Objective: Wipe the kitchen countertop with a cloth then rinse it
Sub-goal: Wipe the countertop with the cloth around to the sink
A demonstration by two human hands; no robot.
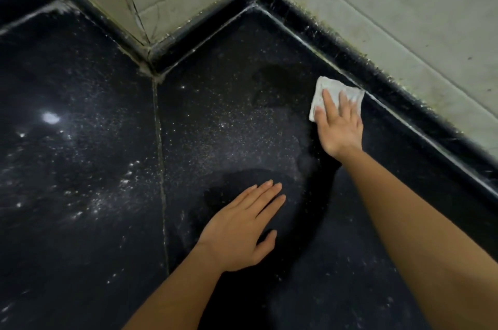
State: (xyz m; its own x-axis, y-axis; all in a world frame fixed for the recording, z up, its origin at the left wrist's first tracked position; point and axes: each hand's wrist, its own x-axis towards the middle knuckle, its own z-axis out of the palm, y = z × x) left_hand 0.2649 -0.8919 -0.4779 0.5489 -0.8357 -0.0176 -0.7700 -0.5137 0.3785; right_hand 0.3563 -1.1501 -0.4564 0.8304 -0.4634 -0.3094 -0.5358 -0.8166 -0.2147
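My right hand (340, 125) lies flat on the cloth (334, 95), fingers spread and pressing it down onto the surface (107, 114); the hand is not closed around anything, only laid palm-down with the fingertips on the fabric. The cloth is white and folded into a small pad, and it sits just beside the raised dark ledge (404, 103) that runs along the foot of the tiled wall (390, 14), one corner touching that ledge. My left hand (242, 230) rests flat on the surface too, well apart from the cloth and nearer to me, fingers held together and straight, thumb out to the side, holding nothing. The surface is black speckled stone with a pale seam (160, 168) running across it, on the far side of my left hand from the cloth. Beyond that seam, farther still from the cloth, there is a bright light reflection (50, 117) and scattered white flecks. Between the cloth and the wall's inner corner lies a darker patch (272, 84) on the stone. Another dark patch sits just ahead of my left fingertips.
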